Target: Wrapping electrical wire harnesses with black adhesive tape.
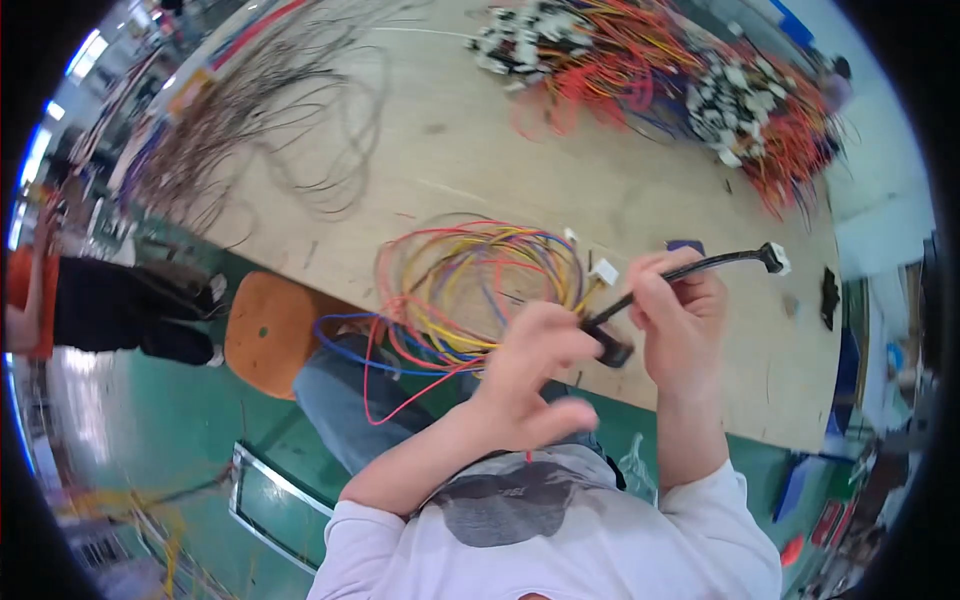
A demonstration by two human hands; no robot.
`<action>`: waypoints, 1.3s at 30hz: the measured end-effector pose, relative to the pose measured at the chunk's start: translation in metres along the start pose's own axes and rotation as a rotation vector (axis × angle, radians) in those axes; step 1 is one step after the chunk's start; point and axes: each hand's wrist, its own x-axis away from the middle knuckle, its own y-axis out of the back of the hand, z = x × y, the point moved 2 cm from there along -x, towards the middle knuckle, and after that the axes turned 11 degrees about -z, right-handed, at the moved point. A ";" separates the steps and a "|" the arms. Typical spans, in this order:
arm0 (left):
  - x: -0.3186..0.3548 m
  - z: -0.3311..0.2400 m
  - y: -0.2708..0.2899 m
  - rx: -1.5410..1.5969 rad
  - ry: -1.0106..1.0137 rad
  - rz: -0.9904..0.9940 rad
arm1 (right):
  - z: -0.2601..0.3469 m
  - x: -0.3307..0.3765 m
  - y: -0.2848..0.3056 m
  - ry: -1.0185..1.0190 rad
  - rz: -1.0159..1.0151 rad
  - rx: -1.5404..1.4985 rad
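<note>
My right hand (682,320) is closed around a black-wrapped cable (722,262), with a white connector (782,259) at its far right end. The cable slants down leftward to a dark piece (616,352), too blurred to name. Close beside that piece is my left hand (538,378), its thumb and fingers spread apart. Whether its fingertips touch the dark piece I cannot tell. Just beyond both hands, a loose coil of red, yellow and blue wires (430,300) lies on the table, part of it hanging over the near edge. A white plug (603,271) sits at the coil's right side.
Bundles of coloured wires with white connectors (740,105) are heaped at the table's (450,150) far right. Thin dark wires (250,130) spread across its far left. An orange stool (265,335) stands at the left edge, with another person (110,300) beyond it.
</note>
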 end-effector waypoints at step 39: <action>0.010 0.002 0.003 0.185 0.209 -0.327 | -0.025 -0.009 0.010 -0.282 0.074 -0.199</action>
